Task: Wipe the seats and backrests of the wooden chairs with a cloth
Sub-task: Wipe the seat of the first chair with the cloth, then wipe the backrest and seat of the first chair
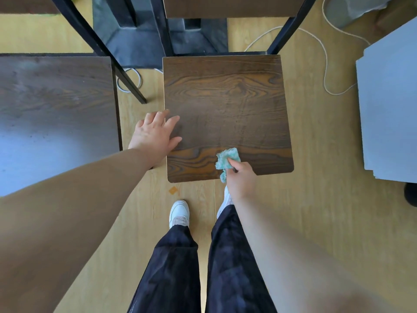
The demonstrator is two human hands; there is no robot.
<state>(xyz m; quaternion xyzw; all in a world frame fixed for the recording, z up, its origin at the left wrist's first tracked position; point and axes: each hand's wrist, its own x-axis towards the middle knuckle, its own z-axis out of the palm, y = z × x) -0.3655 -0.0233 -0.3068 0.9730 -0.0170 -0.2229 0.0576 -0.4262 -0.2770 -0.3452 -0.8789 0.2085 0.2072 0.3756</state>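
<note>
Wooden seat (pixel 225 98): your right hand (pixel 240 177) grips the green cloth (pixel 225 158) near its front edge; your left hand (pixel 155 135) rests flat, fingers relaxed, on its left side.

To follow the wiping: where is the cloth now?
In the head view, the cloth lies on the chair seat near its front edge, held in the right hand; the left hand rests on the seat's left edge.
</note>
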